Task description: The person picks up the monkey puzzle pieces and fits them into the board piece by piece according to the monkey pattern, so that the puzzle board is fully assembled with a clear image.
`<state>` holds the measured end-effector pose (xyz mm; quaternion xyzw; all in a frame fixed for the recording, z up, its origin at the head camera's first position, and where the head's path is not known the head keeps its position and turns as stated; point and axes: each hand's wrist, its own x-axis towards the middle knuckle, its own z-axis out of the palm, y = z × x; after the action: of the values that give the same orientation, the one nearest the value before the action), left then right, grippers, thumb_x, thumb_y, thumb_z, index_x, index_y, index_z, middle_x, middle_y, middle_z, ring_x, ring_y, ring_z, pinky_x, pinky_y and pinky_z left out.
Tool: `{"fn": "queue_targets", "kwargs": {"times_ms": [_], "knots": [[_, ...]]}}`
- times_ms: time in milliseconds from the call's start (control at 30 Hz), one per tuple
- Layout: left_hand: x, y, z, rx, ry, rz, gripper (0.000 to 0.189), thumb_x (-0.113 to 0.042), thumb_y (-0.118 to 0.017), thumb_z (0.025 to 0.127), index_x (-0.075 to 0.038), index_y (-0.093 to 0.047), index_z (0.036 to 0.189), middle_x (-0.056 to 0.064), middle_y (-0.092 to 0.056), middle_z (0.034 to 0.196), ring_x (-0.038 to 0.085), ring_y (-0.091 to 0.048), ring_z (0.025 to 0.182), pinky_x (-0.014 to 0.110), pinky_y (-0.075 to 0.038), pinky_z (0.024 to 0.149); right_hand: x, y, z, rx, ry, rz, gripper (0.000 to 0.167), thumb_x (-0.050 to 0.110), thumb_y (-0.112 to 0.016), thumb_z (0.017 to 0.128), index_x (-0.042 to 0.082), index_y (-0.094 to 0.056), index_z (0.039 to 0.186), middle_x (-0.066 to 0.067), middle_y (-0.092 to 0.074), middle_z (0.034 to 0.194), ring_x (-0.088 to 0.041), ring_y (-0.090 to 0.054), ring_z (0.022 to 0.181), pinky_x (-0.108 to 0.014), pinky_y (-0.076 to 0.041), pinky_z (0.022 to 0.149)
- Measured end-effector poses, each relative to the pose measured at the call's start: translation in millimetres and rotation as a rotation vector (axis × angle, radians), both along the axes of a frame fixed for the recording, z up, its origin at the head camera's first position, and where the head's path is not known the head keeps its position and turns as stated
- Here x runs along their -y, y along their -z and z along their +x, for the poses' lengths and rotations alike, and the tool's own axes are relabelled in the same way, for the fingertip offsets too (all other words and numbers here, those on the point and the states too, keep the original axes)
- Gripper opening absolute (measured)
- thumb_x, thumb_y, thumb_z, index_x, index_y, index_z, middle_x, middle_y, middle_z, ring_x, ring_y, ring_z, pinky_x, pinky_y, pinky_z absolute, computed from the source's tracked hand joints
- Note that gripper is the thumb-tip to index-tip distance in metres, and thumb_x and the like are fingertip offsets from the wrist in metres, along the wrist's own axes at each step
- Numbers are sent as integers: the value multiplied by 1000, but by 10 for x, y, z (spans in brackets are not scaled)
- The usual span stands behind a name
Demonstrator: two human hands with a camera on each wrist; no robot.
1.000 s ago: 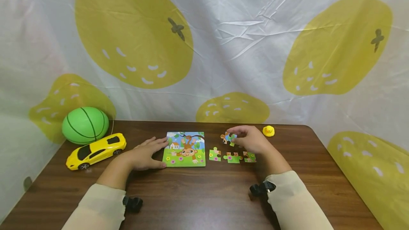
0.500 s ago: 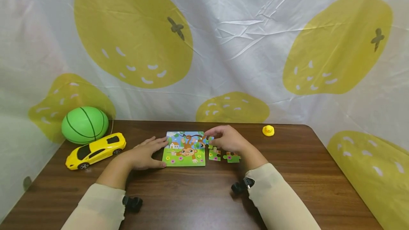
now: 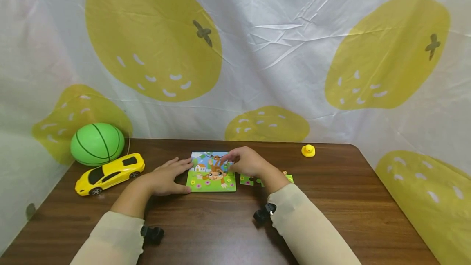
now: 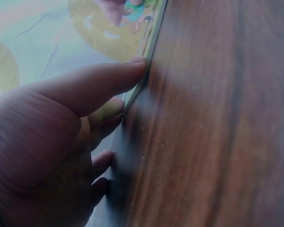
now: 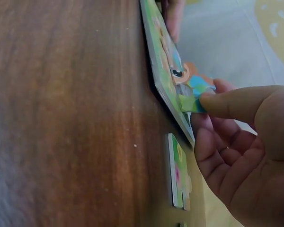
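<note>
A square monkey jigsaw puzzle [image 3: 200, 184] lies on the brown table between my hands. My left hand [image 3: 167, 178] rests at its left side, fingers spread along the edge and thumb at the near corner; the left wrist view shows the thumb [image 4: 118, 75] on the board's rim. Between thumb and fingers, my right hand [image 3: 250, 162] pinches a blue, green and brown puzzle piece [image 5: 198, 86]. It is tilted over the board's right part, overlapping the picture in the right wrist view. Several loose puzzle pieces [image 3: 245, 180] lie right of the board, partly hidden by the right hand and wrist.
A green ball [image 3: 97, 144] and a yellow toy car [image 3: 110, 175] stand at the table's left side. A small yellow rubber duck [image 3: 308, 151] sits at the back right. Behind the table [image 3: 206, 228] hangs a white cloth with yellow fruit prints.
My right hand has carried the pinched puzzle piece leftward, from above the loose pieces to over the board's right part. My left hand has stayed at the board's left edge.
</note>
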<state>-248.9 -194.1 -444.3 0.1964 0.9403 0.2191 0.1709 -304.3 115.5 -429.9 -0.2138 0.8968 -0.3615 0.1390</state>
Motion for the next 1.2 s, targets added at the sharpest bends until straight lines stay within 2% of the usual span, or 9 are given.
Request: {"fn": "queue_targets", "kwargs": {"times_ms": [100, 267, 433, 567, 767, 900, 967, 1133, 1200], "knots": [[-3, -5, 3, -1, 3, -1, 93, -57, -75, 95, -19, -35, 169, 5, -23, 181, 48, -9, 167, 80, -12, 127, 43, -2, 4, -30, 1, 45, 30, 6, -79, 92, 23, -83, 117, -2, -79, 116, -26, -68, 119, -41, -58, 97], [-8, -10, 4, -6, -1, -3, 92, -56, -75, 95, -19, -36, 169, 5, -24, 181, 47, -10, 167, 80, -13, 126, 96, 26, -21, -52, 15, 83, 30, 7, -85, 88, 23, -83, 113, 0, -74, 106, -23, -67, 116, -43, -57, 100], [-16, -16, 12, -7, -1, 1, 92, -56, -75, 95, -19, -36, 169, 5, -24, 180, 47, -10, 167, 80, -12, 126, 129, 75, -58, -74, 5, 113, 31, 7, -86, 87, 19, -83, 115, 1, -71, 102, -16, -64, 99, -36, -56, 90], [-15, -20, 14, -6, 0, 7, 92, -55, -76, 95, -18, -36, 169, 5, -24, 180, 47, -10, 167, 80, -12, 126, 146, 75, -64, -62, -17, 114, 32, 4, -83, 87, 14, -82, 118, 0, -75, 102, -15, -61, 89, -30, -53, 80], [-16, -14, 10, -3, 2, 9, 92, -56, -75, 95, -19, -36, 169, 5, -24, 181, 47, -10, 167, 80, -12, 127, 148, 59, -57, -36, -43, 117, 36, 2, -81, 88, 13, -81, 123, -2, -79, 107, -14, -58, 83, -25, -48, 68], [-13, -3, 4, 0, 1, 4, 92, -56, -75, 95, -19, -35, 169, 4, -23, 181, 47, -10, 167, 80, -12, 127, 137, 65, -57, -18, -56, 109, 37, 4, -81, 91, 11, -80, 127, -4, -79, 109, -14, -59, 78, -25, -49, 63], [-11, 0, 2, -1, 2, 2, 92, -56, -75, 95, -19, -35, 169, 4, -23, 181, 47, -9, 167, 80, -12, 127, 130, 70, -55, -15, -56, 108, 37, 5, -82, 90, 11, -80, 127, -4, -80, 112, -14, -60, 80, -26, -51, 66], [-12, -2, -3, -2, 1, -1, 92, -57, -75, 95, -20, -35, 169, 4, -23, 181, 47, -9, 168, 79, -12, 127, 116, 74, -36, -36, -38, 125, 38, 6, -85, 86, 14, -82, 124, -5, -74, 123, -15, -60, 98, -32, -53, 89], [-10, 1, -5, -2, 0, -1, 92, -57, -75, 95, -20, -35, 169, 4, -23, 181, 46, -9, 168, 79, -12, 127, 114, 70, -27, -39, -35, 131, 38, 6, -85, 85, 15, -82, 122, -6, -70, 125, -17, -59, 102, -34, -53, 92]]}}
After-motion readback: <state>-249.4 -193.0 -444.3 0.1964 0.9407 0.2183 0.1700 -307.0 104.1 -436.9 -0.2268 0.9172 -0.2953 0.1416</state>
